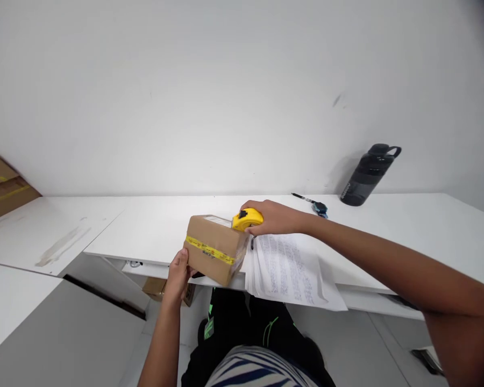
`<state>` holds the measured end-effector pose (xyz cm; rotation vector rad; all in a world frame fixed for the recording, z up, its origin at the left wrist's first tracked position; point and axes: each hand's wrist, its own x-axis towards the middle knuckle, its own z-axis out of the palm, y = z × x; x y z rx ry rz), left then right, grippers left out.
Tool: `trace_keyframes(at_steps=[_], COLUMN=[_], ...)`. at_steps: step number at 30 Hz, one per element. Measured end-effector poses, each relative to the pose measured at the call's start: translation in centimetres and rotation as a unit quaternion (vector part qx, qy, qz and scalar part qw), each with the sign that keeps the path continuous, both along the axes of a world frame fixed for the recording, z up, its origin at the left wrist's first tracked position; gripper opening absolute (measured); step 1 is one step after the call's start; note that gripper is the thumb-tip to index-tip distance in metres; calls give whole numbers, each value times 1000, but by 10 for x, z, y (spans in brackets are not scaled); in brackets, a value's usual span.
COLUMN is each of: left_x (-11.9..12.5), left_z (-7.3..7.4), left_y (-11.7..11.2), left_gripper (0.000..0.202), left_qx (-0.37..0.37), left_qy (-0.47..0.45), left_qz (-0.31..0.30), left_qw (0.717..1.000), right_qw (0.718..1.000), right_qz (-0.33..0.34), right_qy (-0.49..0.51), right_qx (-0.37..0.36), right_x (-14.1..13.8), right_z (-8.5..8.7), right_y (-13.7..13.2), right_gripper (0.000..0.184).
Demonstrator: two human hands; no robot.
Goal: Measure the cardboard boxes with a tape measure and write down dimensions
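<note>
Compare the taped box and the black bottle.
The box is brown cardboard with a yellow tape band; the bottle is black. The box sits at the table edge, held by the left hand; the bottle stands untouched by the wall. Both are on the table.

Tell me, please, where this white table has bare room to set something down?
Bare: the tabletop left of the taped cardboard box, back to the wall; also right of the printed sheets, before the water bottle. Crowded: the near edge, where left hand, right hand, yellow tape measure, box and sheets meet.
</note>
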<state>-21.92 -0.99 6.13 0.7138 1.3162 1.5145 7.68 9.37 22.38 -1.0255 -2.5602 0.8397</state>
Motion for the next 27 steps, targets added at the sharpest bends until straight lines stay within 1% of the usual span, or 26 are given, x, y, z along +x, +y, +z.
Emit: trace_keyframes(at_steps=[2,3,5,7,8,10,12,15,16,17,18,20,22,23,25,27], left_x=[3,5,7,11,15,23,35,50,54,55,55,50,45,43,43,48], left_z=[-6,-6,0,11,17,24,24,17,15,15,17,24,31,33,31,23], left_y=[17,26,43,48,46,34,19,3,2,3,4,8,9,8,3,-2], left_gripper=[58,56,57,59,59,63,77,112,120,123,121,107,87,79,75,82], left_qx=[19,20,27,54,73,100,96,66,59,58,65,92,105,100,74,66], left_qy=[-31,-42,-36,10,37,77,90,91,87,83,80,87,113,121,120,97], left_qz=[3,12,59,109,120,119,111,102,95,86,77,68,84,96,114,105], left_qw=[999,999,997,992,989,985,985,988,990,991,992,990,984,983,984,988], right_qw=[999,999,998,999,999,998,992,975,968,961,956,952,957,960,966,967], right_qz=[33,44,51,44,40,43,70,166,201,230,250,257,229,211,187,183], right_qy=[10,11,9,7,5,2,6,32,41,45,42,22,-3,-14,-25,-31], right_qx=[-20,-26,-32,-19,-2,50,105,140,143,144,147,162,179,182,176,172], right_x=[-8,-14,-25,-38,-44,-58,-72,-90,-96,-100,-104,-109,-114,-115,-119,-122], right_z=[-4,-6,-9,-10,-9,-7,-4,-5,-6,-8,-10,-14,-16,-17,-18,-18], right_y=[1,2,1,0,-1,0,2,8,10,11,11,10,7,7,6,8], right_gripper=[46,47,50,53,52,48,43,43,44,45,47,48,48,47,47,49])
